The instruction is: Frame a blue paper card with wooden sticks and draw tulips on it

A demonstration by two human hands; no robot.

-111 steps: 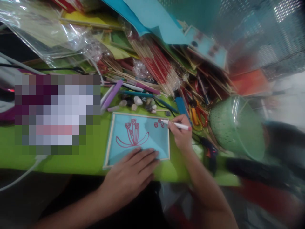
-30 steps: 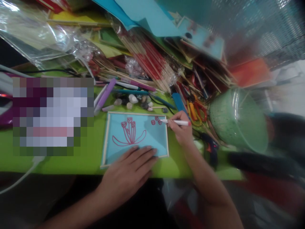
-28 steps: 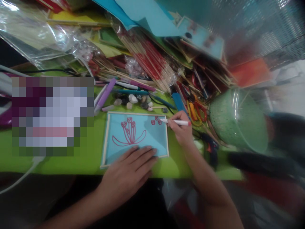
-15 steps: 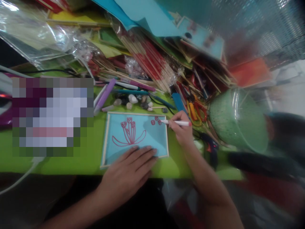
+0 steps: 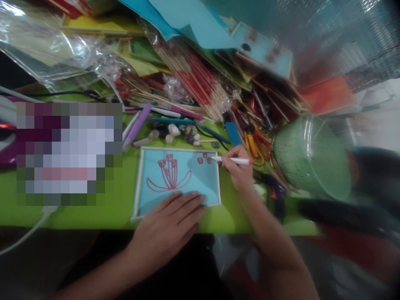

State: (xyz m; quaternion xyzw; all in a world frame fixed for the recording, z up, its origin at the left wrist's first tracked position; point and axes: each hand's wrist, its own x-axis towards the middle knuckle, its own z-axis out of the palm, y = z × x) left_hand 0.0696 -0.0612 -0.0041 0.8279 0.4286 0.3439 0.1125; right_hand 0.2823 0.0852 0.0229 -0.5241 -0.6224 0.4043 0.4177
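A light-blue card point(image 5: 200, 181) framed with thin wooden sticks lies on the green table. Red outlines of a flower plant point(image 5: 170, 175) cover its middle, and three small red flower heads point(image 5: 204, 158) are drawn at its upper right. My left hand point(image 5: 175, 218) rests flat over the lower edge of the card, its fingers stretched out. Between the fingers of my right hand point(image 5: 240, 173) is a white marker point(image 5: 234, 160) with a red end. The marker's tip is at the rightmost small flower head; whether it touches the card I cannot tell.
Pebbles point(image 5: 174, 129), a purple marker point(image 5: 139, 125) and bundled wooden sticks point(image 5: 200, 79) lie behind the card. To the right are orange-handled scissors point(image 5: 252, 146), a glue gun point(image 5: 275, 187) and a green translucent basket point(image 5: 312, 156). A blurred-out object point(image 5: 71, 154) with a white cable is at left.
Almost nothing differs. My right hand and the marker have shifted very slightly at the rightmost small flower head; my left hand stays in place.
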